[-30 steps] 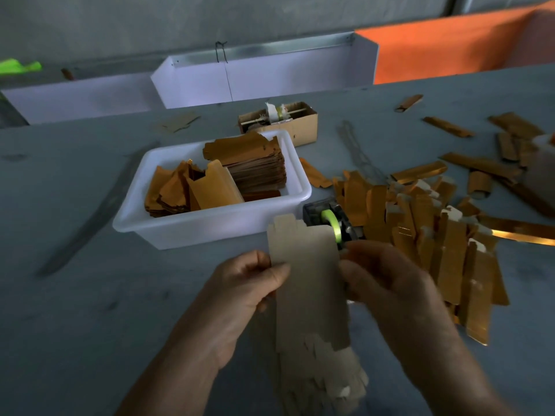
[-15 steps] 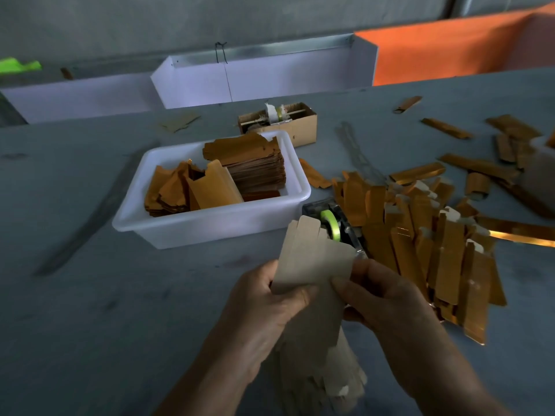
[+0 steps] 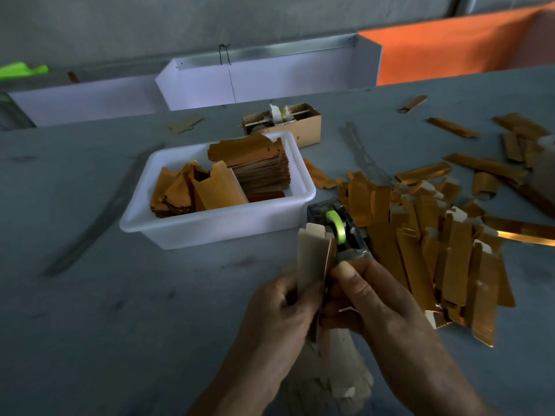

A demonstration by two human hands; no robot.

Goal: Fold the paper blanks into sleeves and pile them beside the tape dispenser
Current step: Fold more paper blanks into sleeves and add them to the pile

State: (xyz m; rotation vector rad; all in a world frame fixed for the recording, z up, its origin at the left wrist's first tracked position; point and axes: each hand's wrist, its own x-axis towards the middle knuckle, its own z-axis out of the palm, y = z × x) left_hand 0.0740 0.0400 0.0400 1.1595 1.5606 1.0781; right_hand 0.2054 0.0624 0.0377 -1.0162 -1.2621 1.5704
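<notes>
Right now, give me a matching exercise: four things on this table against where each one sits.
Things:
1. white tub
2. tape dispenser
3. folded sleeves
4. paper blank

Places:
A. piled right of the dispenser
B. held in both hands
C. left of the dispenser, holding blanks
D. between tub and pile

Pairs: 1-C, 2-D, 3-A, 4-B

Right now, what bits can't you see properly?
All in the head view:
- Folded paper blank: its lower half is hidden by the left hand and right hand.
- Flat blanks under the hands: blurred, no telling how many.
- Tape dispenser: near end hidden by the blank.
- Small cardboard box: contents too small to name.
</notes>
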